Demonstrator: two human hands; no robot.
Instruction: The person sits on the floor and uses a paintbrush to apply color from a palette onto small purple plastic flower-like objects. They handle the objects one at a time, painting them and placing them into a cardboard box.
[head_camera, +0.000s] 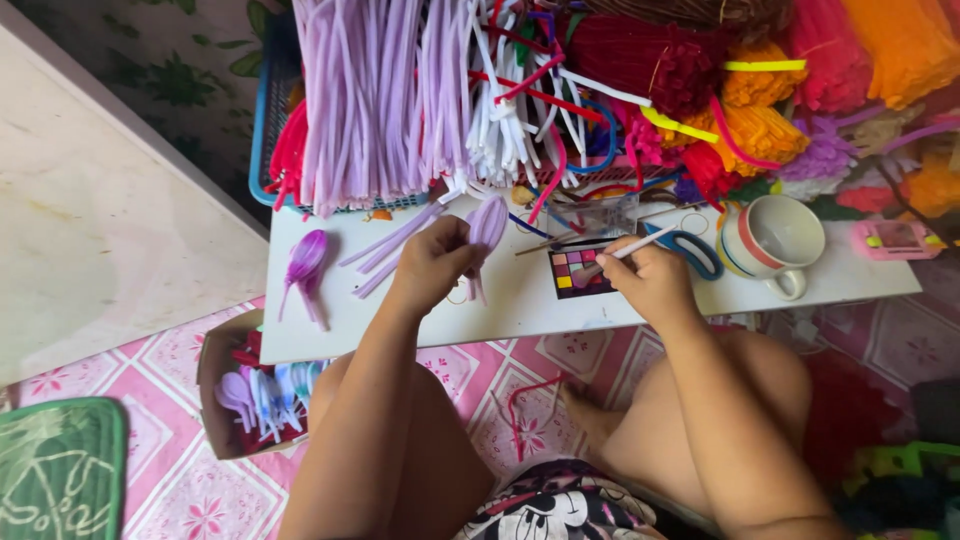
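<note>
Our left hand (432, 262) pinches a lilac petal (487, 226) upright for colouring. Our right hand (650, 278) grips a brush (628, 251), dipping its tip into the palette (574, 271).

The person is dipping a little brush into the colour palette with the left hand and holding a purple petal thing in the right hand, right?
Not quite, the hands are swapped. The head view shows the right hand dipping the thin white-handled brush into the small black colour palette, while the left hand holds the purple fuzzy-wire petal.
</note>
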